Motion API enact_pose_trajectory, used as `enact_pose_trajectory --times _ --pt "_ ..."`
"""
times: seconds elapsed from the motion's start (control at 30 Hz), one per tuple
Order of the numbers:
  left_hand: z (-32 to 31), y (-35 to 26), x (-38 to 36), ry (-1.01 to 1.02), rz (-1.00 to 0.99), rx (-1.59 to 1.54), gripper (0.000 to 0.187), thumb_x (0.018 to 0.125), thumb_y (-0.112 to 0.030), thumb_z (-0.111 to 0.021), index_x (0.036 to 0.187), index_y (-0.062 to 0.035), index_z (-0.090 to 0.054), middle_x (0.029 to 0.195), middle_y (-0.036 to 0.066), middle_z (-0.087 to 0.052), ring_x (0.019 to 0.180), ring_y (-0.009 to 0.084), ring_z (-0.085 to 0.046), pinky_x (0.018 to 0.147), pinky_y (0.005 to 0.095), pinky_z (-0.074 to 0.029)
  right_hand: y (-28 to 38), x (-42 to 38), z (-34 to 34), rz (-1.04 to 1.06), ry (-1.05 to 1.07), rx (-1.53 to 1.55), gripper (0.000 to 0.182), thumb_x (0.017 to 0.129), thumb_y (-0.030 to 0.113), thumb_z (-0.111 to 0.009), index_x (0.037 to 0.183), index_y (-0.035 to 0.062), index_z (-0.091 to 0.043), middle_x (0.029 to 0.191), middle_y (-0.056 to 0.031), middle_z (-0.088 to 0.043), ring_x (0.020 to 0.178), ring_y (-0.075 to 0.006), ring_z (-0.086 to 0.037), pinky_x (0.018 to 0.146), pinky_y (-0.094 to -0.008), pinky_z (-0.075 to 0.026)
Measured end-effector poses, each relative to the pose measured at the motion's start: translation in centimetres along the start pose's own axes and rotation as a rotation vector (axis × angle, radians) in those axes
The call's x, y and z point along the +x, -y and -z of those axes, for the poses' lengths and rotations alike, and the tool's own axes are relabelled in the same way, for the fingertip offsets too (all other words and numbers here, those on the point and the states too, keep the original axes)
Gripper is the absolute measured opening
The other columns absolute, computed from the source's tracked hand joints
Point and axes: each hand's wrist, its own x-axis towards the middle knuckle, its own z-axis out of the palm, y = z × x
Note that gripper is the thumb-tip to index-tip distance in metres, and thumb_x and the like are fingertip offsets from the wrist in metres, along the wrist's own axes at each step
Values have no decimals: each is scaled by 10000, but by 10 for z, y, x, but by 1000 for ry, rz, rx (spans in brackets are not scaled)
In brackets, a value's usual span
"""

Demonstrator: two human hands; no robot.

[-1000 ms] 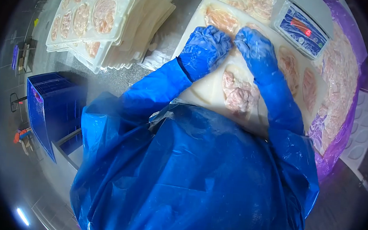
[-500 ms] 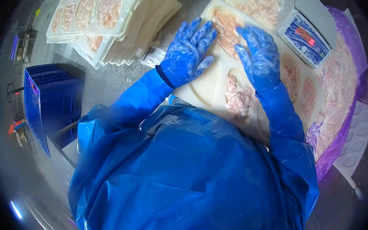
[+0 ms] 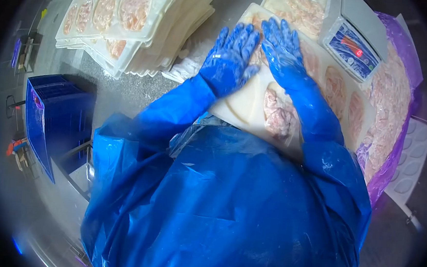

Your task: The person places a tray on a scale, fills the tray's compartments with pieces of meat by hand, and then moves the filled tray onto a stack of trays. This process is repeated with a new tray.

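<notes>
A white tray (image 3: pixel 252 99) with oval hollows lies in front of me, several of them filled with pale raw meat. My left hand (image 3: pixel 231 59), in a wet blue glove, lies flat over the tray's upper left part, fingers spread. Beside it my right hand (image 3: pixel 282 47), gloved too, rests with outstretched fingers on the meat in the top hollow, which both hands largely cover. Below the right hand, a lumpy piece of meat (image 3: pixel 279 117) sits in another hollow. Flatter pieces (image 3: pixel 334 91) fill hollows to the right, partly beside my right forearm.
Stacked filled trays (image 3: pixel 153 41) stand at the upper left. A scale (image 3: pixel 353 51) with a lit display is at the upper right, near another meat portion (image 3: pixel 301 11). Right of it, a purple-lined container (image 3: pixel 407 81) holds much meat. A blue crate (image 3: pixel 60 119) stands at the left.
My right hand has moved left and slightly up, close to my left hand, uncovering flat meat right of it. My left hand has shifted slightly right.
</notes>
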Motion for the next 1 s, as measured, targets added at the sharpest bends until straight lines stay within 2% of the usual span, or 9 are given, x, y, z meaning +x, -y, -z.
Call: enact_pose_trajectory --times 0.1,0.27,0.33,0.5,0.57,0.77,0.87,0.93,1.0 --pt "-21 15 41 -108 50 24 767 963 -479 -518 1528 -17 -281 1574 228 -284 1467 392 -251 1199 529 -153 1 -23 29 -14 16 110 539 1032 325 -417 1525 116 -365 1579 -123 -341 1469 -308 -288 1206 -482 -154" --pt "-28 1 63 -171 58 8 780 965 -511 -515 1524 -15 -291 1578 230 -273 1466 391 -255 1199 518 -164 -36 -70 104 -470 -309 480 560 1015 323 -451 1521 101 -365 1579 -130 -338 1467 -308 -289 1205 -473 -167" --pt "-21 -16 36 -15 -129 -125 792 962 -523 -519 1530 -24 -285 1578 233 -272 1469 389 -252 1204 510 -157 -48 -103 120 -606 -364 564 569 1008 322 -465 1520 95 -365 1579 -133 -336 1466 -308 -290 1204 -470 -172" --pt "-10 4 71 -99 73 -534 788 982 -537 -466 1514 20 -299 1568 244 -294 1477 392 -227 1205 512 -126 -40 -157 124 -756 -400 643 593 990 320 -499 1516 81 -365 1578 -141 -333 1464 -308 -291 1203 -462 -184" --pt "-21 -27 95 -325 37 -412 786 979 -516 -483 1509 34 -298 1566 244 -300 1470 399 -237 1200 523 -144 -37 -164 122 -773 -405 656 603 983 319 -512 1515 75 -365 1578 -144 -332 1464 -308 -292 1203 -458 -189" --pt "-27 -37 74 103 -410 -135 662 1001 -384 -499 1536 -48 -304 1595 181 -283 1491 368 -209 1207 484 -130 -31 -172 126 -757 -399 666 634 962 317 -554 1510 58 -365 1578 -153 -328 1461 -308 -293 1201 -448 -205" --pt "-6 -23 81 -44 -380 -381 643 1007 -362 -486 1546 -72 -290 1604 175 -262 1489 383 -207 1203 508 -130 -27 -174 132 -716 -373 608 650 952 315 -574 1508 49 -365 1577 -158 -326 1460 -308 -294 1200 -443 -212" --pt "-15 -22 82 -273 -98 -99 668 1003 -393 -481 1567 -117 -251 1598 206 -253 1484 409 -199 1190 563 -108 -21 -166 135 -642 -334 500 661 945 314 -588 1506 44 -365 1577 -161 -325 1460 -308 -295 1200 -440 -217" --pt "-45 -22 77 -138 -64 14 701 994 -452 -474 1571 -129 -239 1592 222 -255 1481 416 -202 1187 576 -111 -17 -139 132 -482 -259 286 673 938 314 -601 1505 38 -365 1577 -164 -323 1459 -308 -295 1200 -436 -222"
